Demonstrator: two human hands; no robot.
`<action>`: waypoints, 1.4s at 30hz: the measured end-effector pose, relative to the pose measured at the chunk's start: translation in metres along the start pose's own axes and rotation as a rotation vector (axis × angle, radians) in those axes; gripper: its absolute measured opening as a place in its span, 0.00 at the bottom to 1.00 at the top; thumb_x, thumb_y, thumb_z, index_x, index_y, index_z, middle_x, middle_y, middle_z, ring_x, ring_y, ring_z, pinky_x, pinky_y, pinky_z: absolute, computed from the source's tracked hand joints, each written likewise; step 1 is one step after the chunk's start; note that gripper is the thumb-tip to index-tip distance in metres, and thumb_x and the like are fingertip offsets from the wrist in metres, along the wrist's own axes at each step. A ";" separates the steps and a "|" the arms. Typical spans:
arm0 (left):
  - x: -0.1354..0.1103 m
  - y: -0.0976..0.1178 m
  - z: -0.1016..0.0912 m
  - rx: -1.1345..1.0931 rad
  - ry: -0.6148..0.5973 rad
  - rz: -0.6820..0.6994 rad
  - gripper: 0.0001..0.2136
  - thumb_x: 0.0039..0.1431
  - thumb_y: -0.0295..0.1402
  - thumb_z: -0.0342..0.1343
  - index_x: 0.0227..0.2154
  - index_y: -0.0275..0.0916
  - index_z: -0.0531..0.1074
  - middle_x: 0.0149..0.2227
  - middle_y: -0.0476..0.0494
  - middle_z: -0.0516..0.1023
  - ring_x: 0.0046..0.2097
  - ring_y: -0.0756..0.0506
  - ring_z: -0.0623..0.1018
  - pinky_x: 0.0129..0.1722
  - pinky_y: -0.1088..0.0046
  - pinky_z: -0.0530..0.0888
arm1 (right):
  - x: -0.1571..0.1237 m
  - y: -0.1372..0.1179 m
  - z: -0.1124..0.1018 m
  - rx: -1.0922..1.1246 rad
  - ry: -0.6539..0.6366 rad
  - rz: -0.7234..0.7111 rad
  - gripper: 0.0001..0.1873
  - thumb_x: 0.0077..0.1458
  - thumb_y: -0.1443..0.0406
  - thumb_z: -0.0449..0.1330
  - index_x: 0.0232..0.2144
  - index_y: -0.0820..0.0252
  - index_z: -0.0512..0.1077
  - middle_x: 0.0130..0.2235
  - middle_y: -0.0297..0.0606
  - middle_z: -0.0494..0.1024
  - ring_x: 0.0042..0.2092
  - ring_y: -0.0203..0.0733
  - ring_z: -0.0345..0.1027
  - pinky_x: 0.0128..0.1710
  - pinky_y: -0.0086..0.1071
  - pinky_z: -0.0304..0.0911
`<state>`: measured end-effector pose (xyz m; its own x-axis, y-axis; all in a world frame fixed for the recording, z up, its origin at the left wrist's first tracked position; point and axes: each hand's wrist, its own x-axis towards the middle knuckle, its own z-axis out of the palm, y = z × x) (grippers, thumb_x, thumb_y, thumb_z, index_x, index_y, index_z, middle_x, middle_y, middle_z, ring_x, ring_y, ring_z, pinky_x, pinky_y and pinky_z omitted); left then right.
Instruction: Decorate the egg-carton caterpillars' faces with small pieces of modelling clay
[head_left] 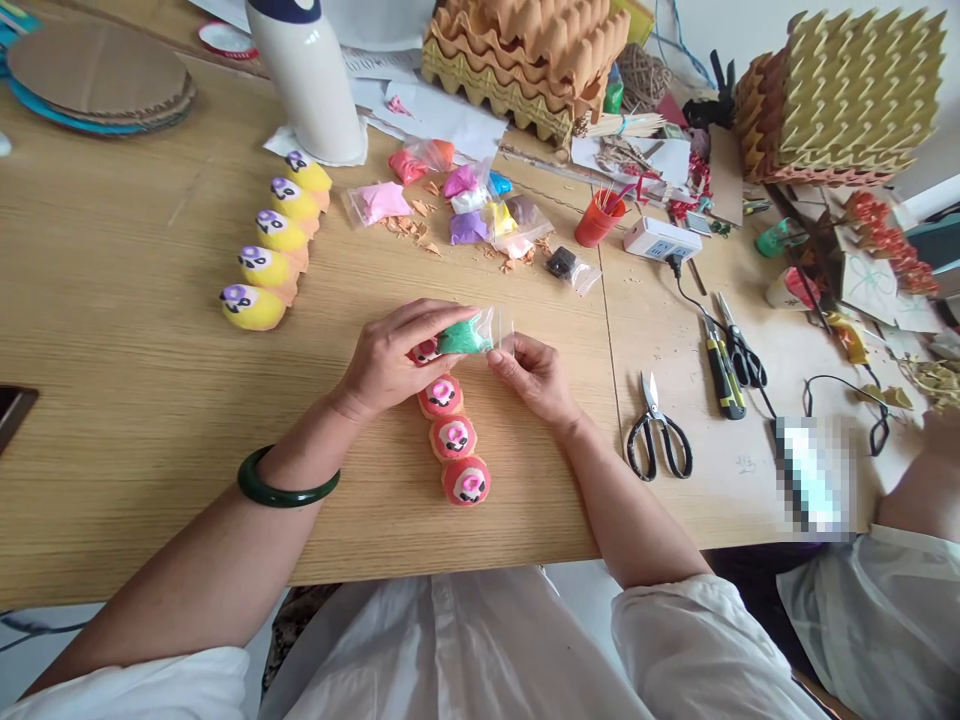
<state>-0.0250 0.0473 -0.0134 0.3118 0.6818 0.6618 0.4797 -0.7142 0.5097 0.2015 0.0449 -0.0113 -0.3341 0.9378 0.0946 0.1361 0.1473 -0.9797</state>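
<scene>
My left hand (394, 358) and my right hand (531, 375) both pinch a small clear bag of green clay (469, 335) above the wooden table (135, 380). The left fingers close over the bag's top left. The right fingers grip its right edge. Just below the hands lies a row of red egg-carton cups with pink and white eyes (454, 440), running toward me. A green bangle (285, 488) circles my left wrist.
Yellow cups with purple eyes (271, 245) line up at the left. Bags of coloured clay (469, 205), a white bottle (307, 80) and stacked egg trays (525, 60) stand behind. Scissors (656, 430), cutters (731, 355) and a power strip (660, 238) lie right. Another person's sleeve (885, 600) shows at right.
</scene>
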 end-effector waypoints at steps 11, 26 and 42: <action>-0.001 -0.006 0.006 0.014 0.129 -0.068 0.17 0.68 0.34 0.61 0.58 0.42 0.78 0.54 0.41 0.85 0.54 0.43 0.85 0.56 0.67 0.81 | 0.025 -0.015 -0.041 0.066 0.547 0.318 0.24 0.51 0.46 0.74 0.35 0.57 0.73 0.20 0.23 0.66 0.19 0.27 0.49 0.18 0.25 0.44; -0.002 -0.021 0.016 -0.010 0.406 -0.295 0.22 0.66 0.41 0.64 0.59 0.40 0.78 0.53 0.39 0.86 0.53 0.42 0.82 0.61 0.61 0.76 | 0.092 -0.030 -0.093 0.048 0.606 0.339 0.23 0.58 0.68 0.68 0.21 0.55 0.57 0.18 0.19 0.52 0.20 0.25 0.40 0.17 0.22 0.40; 0.001 -0.008 0.016 -0.592 0.145 -0.639 0.28 0.56 0.45 0.69 0.58 0.38 0.80 0.59 0.39 0.83 0.62 0.35 0.80 0.67 0.58 0.73 | 0.165 -0.037 -0.010 -0.131 0.334 0.363 0.14 0.64 0.73 0.59 0.26 0.60 0.70 0.16 0.24 0.62 0.18 0.27 0.50 0.17 0.24 0.45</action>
<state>-0.0154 0.0564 -0.0262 0.0025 0.9807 0.1954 0.0105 -0.1954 0.9807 0.1508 0.1974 0.0423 0.0697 0.9821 -0.1750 0.3114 -0.1881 -0.9315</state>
